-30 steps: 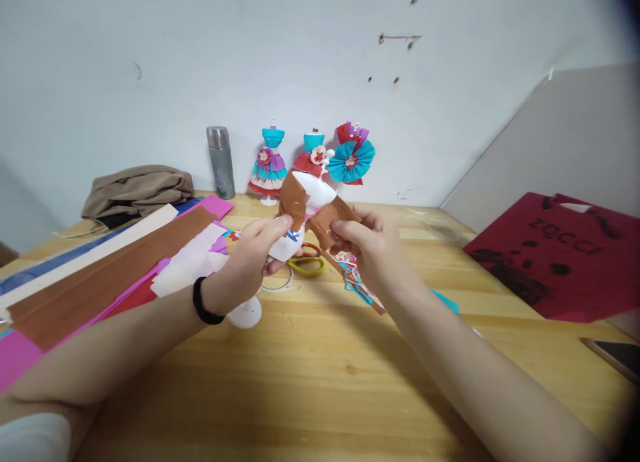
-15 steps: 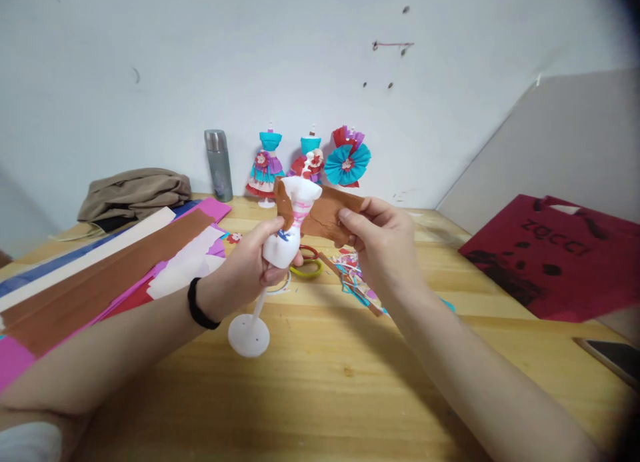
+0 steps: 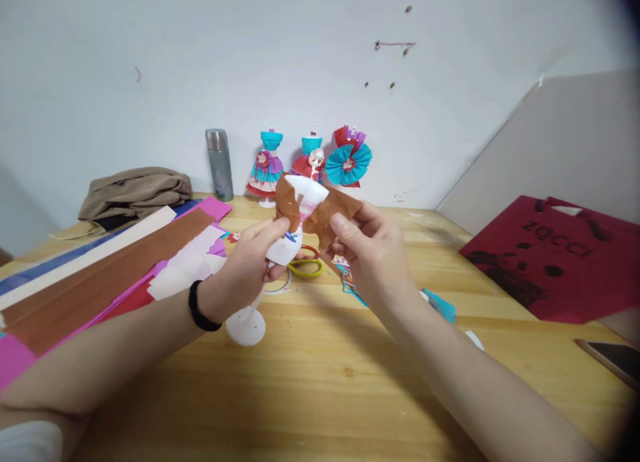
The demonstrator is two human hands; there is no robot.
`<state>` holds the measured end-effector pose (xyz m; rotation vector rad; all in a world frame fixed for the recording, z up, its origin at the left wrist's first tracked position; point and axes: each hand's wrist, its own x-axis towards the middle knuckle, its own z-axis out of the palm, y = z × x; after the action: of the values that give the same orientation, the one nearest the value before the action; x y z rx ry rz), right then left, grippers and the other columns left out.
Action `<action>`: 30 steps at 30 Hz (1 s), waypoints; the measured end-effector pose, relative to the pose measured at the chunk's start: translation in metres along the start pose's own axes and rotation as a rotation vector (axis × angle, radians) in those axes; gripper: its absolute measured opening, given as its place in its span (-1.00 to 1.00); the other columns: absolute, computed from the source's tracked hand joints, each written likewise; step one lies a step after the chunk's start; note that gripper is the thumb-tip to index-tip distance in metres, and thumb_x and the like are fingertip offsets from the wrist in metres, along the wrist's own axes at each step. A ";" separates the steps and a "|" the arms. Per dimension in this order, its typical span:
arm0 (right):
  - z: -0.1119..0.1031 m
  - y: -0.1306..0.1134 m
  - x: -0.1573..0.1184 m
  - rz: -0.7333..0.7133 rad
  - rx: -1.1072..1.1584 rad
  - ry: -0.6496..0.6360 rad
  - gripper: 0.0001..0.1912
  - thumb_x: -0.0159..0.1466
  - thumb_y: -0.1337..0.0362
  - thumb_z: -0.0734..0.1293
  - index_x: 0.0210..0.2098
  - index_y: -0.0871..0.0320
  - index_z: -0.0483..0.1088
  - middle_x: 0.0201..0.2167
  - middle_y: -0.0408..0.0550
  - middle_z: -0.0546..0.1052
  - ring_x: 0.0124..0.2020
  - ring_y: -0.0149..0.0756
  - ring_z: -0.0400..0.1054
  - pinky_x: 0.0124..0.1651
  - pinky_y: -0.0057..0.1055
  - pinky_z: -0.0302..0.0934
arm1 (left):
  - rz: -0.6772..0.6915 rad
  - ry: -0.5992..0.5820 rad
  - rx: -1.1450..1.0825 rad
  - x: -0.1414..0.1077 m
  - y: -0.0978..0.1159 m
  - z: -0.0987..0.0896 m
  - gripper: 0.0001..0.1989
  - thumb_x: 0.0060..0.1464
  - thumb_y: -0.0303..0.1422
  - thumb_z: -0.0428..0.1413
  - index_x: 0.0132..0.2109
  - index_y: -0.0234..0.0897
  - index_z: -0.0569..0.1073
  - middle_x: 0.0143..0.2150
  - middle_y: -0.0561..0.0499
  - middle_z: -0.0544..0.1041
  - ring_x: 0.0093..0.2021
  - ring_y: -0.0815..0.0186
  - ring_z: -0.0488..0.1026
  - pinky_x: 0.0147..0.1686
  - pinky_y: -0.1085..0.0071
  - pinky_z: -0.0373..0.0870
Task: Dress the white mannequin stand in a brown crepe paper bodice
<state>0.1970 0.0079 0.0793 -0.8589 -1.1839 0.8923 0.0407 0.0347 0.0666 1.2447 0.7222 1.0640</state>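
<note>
My left hand (image 3: 257,252) is closed around the lower body of a small white dress-form mannequin (image 3: 285,249), its thumb pressing one end of a brown crepe paper strip (image 3: 287,203) to the torso. The mannequin tilts, and its stem runs down to a round white base (image 3: 246,327). Pink bands cross the waist. To the right, my right hand (image 3: 373,242) pinches the other part of the strip between thumb and fingers. The paper passes behind the mannequin and folds toward its front on both sides.
Yellow-and-red-handled scissors (image 3: 306,267) and paper scraps (image 3: 350,282) lie behind my hands. Coloured paper sheets (image 3: 110,269) cover the left side. Dressed mannequins (image 3: 270,162), a flask (image 3: 220,165) and a folded cloth (image 3: 135,192) stand at the back. A red bag (image 3: 550,262) and phone (image 3: 613,359) are right.
My right hand has moved slightly left, drawing the brown strip closer around the mannequin's waist. The mannequin has turned a little, and its base has shifted slightly up and left.
</note>
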 end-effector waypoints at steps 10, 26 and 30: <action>0.006 0.003 -0.005 0.024 -0.087 -0.052 -0.71 0.02 0.16 0.48 -0.36 0.11 0.36 -0.52 -0.22 0.43 -0.57 -0.42 0.33 -0.54 -0.44 0.25 | 0.031 0.039 -0.015 0.004 0.001 -0.003 -0.68 0.18 -0.13 0.09 -0.39 -0.28 0.34 -0.57 0.09 0.33 -0.67 0.51 0.10 -0.67 0.50 -0.08; -0.004 0.008 0.004 -0.006 -0.027 0.088 -0.70 0.06 0.13 0.47 -0.51 0.10 0.28 -0.65 -0.25 0.39 -0.63 -0.43 0.35 -0.54 -0.47 0.23 | 0.085 0.029 0.020 0.006 0.001 -0.006 -0.69 0.20 -0.16 0.05 -0.41 -0.27 0.35 -0.55 0.04 0.42 -0.70 0.51 0.07 -0.68 0.47 -0.13; 0.000 0.010 0.003 -0.016 -0.039 0.082 -0.72 0.09 0.14 0.46 -0.53 0.12 0.31 -0.68 -0.25 0.41 -0.65 -0.45 0.34 -0.53 -0.48 0.24 | 0.091 0.033 0.031 0.007 -0.002 -0.007 -0.69 0.21 -0.17 0.05 -0.41 -0.28 0.36 -0.55 0.05 0.41 -0.69 0.51 0.07 -0.67 0.47 -0.11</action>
<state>0.1960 0.0149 0.0710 -0.9084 -1.1388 0.8156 0.0378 0.0441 0.0642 1.2996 0.7149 1.1539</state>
